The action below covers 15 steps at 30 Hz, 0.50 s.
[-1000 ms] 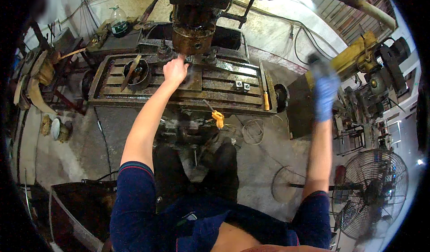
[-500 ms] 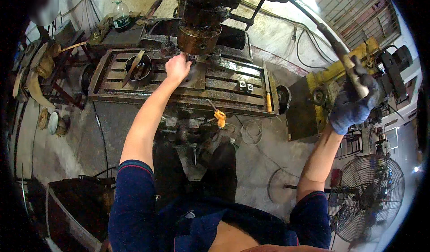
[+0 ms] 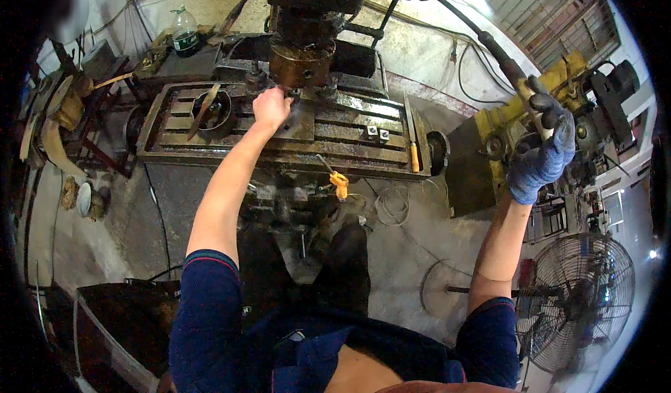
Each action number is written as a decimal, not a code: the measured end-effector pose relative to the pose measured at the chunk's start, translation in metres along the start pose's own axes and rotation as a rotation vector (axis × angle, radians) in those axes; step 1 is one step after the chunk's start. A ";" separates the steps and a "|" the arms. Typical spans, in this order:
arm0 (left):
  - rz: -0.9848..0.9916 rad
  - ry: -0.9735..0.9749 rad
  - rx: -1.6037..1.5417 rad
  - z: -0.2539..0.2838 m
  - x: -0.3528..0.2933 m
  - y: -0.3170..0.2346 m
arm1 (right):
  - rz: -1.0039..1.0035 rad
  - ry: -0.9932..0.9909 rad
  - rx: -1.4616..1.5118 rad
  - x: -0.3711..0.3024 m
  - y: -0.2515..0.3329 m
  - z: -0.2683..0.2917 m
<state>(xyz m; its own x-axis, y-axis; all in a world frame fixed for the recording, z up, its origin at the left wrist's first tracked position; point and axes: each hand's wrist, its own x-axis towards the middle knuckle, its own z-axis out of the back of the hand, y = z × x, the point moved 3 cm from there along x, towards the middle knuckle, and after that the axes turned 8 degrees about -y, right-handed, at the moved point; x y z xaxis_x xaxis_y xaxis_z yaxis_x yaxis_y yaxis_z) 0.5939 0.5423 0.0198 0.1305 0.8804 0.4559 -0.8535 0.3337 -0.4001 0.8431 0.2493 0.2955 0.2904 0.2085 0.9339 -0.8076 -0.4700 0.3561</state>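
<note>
My bare left hand (image 3: 271, 108) is closed just under the spindle head (image 3: 302, 63) of a drilling or milling machine. What its fingers hold is hidden in the dark area beside the spindle. Out to the right, my right hand (image 3: 542, 156), in a blue-grey glove, grips the pale end of a long lever (image 3: 498, 52) that slopes down from the machine's top. Below the spindle lies the slotted metal machine table (image 3: 342, 148). A dark pot (image 3: 222, 124) with a flat wooden stick (image 3: 203, 112) across it sits left of my left hand.
Two small metal blocks (image 3: 378, 134) and a yellow-handled file (image 3: 414, 156) lie on the table's right part. A yellow-handled tool (image 3: 339, 184) sticks up at the front edge. A bottle (image 3: 184, 33) stands behind left; a yellow machine (image 3: 482, 159) and a fan (image 3: 580, 298) are right.
My right hand and the lever end have shifted a little to the left and up. My left hand stays closed by the spindle. The whole view has moved slightly.
</note>
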 end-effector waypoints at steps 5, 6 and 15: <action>-0.018 -0.054 0.007 -0.006 -0.002 0.003 | -0.011 -0.056 0.266 -0.032 -0.009 -0.008; -0.006 -0.047 -0.002 -0.007 -0.002 0.000 | -0.010 -0.060 0.272 -0.030 -0.008 -0.008; 0.039 -0.072 -0.019 -0.003 0.000 -0.006 | -0.075 -0.094 0.344 -0.028 -0.003 -0.008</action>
<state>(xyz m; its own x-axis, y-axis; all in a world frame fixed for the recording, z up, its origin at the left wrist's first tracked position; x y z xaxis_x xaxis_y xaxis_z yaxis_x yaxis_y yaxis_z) 0.6005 0.5416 0.0196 0.0603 0.8668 0.4950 -0.8475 0.3064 -0.4333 0.8333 0.2520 0.2678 0.4017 0.1810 0.8977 -0.5671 -0.7206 0.3990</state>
